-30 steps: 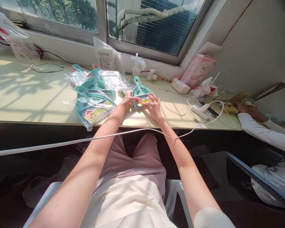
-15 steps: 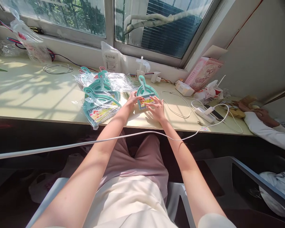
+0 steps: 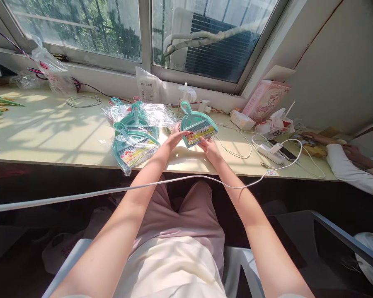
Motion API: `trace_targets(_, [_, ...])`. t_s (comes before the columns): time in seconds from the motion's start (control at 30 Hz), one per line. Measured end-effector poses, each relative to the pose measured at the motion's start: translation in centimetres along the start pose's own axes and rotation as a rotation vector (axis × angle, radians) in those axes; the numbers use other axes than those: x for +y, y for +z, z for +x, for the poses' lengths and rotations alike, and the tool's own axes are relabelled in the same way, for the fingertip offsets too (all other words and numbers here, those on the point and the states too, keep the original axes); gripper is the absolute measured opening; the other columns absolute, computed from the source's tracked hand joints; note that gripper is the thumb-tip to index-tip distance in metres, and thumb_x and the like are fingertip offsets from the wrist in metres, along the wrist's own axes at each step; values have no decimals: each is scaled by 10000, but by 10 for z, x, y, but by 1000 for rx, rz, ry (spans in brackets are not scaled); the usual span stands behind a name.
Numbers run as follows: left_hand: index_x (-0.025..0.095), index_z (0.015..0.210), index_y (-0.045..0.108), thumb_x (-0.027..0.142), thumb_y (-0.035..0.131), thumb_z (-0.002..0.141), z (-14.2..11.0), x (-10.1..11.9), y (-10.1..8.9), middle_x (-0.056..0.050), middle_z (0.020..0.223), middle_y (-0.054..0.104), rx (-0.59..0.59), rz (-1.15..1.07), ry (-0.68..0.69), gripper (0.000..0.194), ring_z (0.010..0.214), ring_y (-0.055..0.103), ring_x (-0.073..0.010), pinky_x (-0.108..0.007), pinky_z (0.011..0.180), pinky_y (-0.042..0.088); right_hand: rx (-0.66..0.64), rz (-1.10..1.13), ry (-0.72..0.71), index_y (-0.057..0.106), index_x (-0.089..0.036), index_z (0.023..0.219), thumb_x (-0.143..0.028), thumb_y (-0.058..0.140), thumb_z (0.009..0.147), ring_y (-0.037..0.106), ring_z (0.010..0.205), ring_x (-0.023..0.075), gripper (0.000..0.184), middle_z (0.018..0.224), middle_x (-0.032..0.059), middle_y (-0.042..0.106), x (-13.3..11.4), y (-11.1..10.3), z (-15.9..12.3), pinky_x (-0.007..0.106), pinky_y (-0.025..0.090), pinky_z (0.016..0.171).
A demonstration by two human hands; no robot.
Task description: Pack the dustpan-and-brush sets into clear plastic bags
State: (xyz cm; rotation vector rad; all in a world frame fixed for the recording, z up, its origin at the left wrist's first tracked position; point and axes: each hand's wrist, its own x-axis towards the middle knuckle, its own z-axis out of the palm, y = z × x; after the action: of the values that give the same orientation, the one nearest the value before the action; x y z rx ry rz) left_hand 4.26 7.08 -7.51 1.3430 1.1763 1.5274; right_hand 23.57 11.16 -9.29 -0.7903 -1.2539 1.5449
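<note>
A teal mini dustpan and brush set (image 3: 195, 120) with a colourful printed label is held up over the table, its handle pointing away from me. My left hand (image 3: 175, 136) grips its left edge, thumb on the label. My right hand (image 3: 210, 148) is closed on its lower right edge, fingers partly hidden under the pan. To the left lies a dustpan set in clear plastic wrap (image 3: 135, 147), close to the table's front edge. Behind it are more teal sets (image 3: 136, 116) and a heap of clear plastic bags (image 3: 158, 114).
A white cable (image 3: 112, 190) crosses in front of my forearms to a power strip (image 3: 270, 154) beside a phone (image 3: 282, 150). A pink box (image 3: 265, 99) and tissue pack stand at the back right. Another person's sleeve (image 3: 351, 167) and hands are at the far right.
The dustpan set has been lifted and tilted up toward me. My right hand has moved from the label's front to the lower right edge. The view has shifted slightly.
</note>
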Motion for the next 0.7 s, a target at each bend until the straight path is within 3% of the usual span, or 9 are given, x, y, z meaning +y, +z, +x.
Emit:
trace_targets(0.07, [315, 1601, 603, 357, 782, 962, 2, 1, 3, -127, 1435, 756, -39, 74, 16, 665, 1320, 714, -342, -581, 1168, 573, 25, 59, -3, 673, -279, 1032, -307, 947, 815, 832, 1100, 243, 351, 1058, 20, 852, 2, -3, 2, 359, 704, 988])
trace_targets(0.13, [238, 1631, 580, 334, 724, 1021, 4, 4, 8, -165, 1470, 741, -7, 193, 80, 634, 1346, 693, -336, -549, 1192, 549, 65, 97, -22, 683, -271, 1046, -287, 958, 775, 843, 1059, 260, 386, 1018, 21, 855, 3, -8, 4, 385, 716, 963])
trace_targets(0.23, [115, 1689, 503, 268, 555, 1120, 9, 9, 11, -226, 1509, 702, 227, 512, 212, 592, 1409, 644, -324, -519, 1265, 476, 124, 132, -83, 688, -268, 1062, -312, 993, 725, 849, 1030, 290, 457, 986, 30, 852, 1, -17, 4, 433, 731, 934])
trace_targets(0.33, [79, 1722, 471, 144, 495, 1093, 15, 9, 3, -268, 1572, 650, 410, 911, 219, 633, 1565, 529, -377, -609, 1334, 379, 158, 153, -122, 686, -254, 1056, -343, 1010, 687, 854, 1030, 311, 499, 956, 44, 843, -4, -28, -1, 455, 734, 936])
trace_targets(0.4, [61, 1650, 581, 60, 525, 1014, 19, 5, -6, -304, 1556, 654, 345, 1117, 146, 639, 1613, 482, -449, -705, 1313, 374, 170, 162, -131, 685, -251, 1058, -351, 1011, 654, 857, 1029, 309, 529, 948, 40, 841, -6, -39, -8, 448, 733, 945])
trace_targets(0.43, [51, 1537, 689, 27, 541, 974, 21, 3, -11, -314, 1474, 703, 303, 1143, 124, 583, 1558, 541, -475, -730, 1271, 419, 177, 163, -133, 684, -253, 1061, -351, 1011, 640, 858, 1027, 304, 542, 954, 37, 842, -8, -46, -12, 439, 733, 943])
trace_targets(0.5, [105, 1276, 838, -8, 557, 933, 21, 0, -16, -263, 1355, 782, 180, 1155, 152, 457, 1424, 669, -433, -670, 1224, 512, 198, 159, -134, 683, -258, 1049, -347, 1011, 618, 857, 1016, 287, 549, 976, 34, 847, -11, -63, -21, 407, 735, 919])
trace_targets(0.6, [173, 1118, 875, -61, 518, 893, 16, -3, -7, -180, 1492, 757, -73, 1172, 390, 483, 1448, 675, -336, -570, 1284, 509, 239, 154, -130, 691, -255, 1001, -332, 1016, 589, 853, 1006, 262, 531, 1005, 36, 851, -16, -93, -36, 343, 732, 864])
trace_targets(0.7, [190, 1260, 848, -58, 490, 907, 5, -4, 16, -148, 1567, 718, -270, 1138, 603, 561, 1473, 658, -292, -509, 1284, 510, 268, 144, -122, 707, -254, 959, -313, 1019, 577, 855, 1037, 266, 497, 1016, 36, 859, -25, -126, -54, 327, 735, 860])
